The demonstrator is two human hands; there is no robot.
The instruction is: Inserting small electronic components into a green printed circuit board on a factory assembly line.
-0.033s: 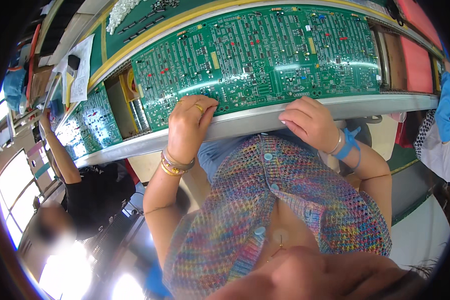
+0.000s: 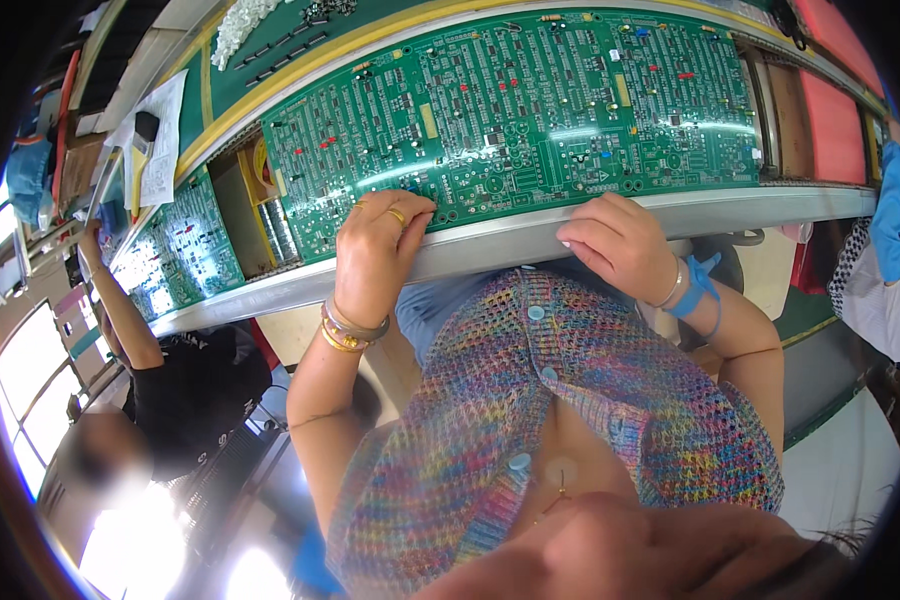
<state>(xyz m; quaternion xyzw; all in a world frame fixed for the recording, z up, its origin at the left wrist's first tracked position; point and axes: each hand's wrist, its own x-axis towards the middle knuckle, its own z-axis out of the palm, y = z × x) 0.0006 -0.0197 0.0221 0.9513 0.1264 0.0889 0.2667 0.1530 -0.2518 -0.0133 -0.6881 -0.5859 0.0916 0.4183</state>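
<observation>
A long green circuit board (image 2: 515,110), dense with small parts, lies across a metal-edged conveyor line before me. My left hand (image 2: 375,240), with rings and bangles at finger and wrist, is over the board's near edge. Its fingers are curled down and pressed together; whether anything sits between them is hidden. Farther right, my right hand (image 2: 620,245) is above the near metal rail (image 2: 500,243), just short of the board. Closed fingers and thumb conceal whatever it may hold. A blue wrist strap (image 2: 698,287) circles that wrist.
To the left lies a second circuit board (image 2: 185,240), beside a co-worker's raised arm (image 2: 120,300). Beyond the far rail are white parts (image 2: 240,30) and dark strips (image 2: 285,55) on a green surface. A pink block (image 2: 835,130) stands right. Paper (image 2: 160,150) hangs far left.
My hands and the board hold still. Only the co-worker's arm at the left differs very slightly.
</observation>
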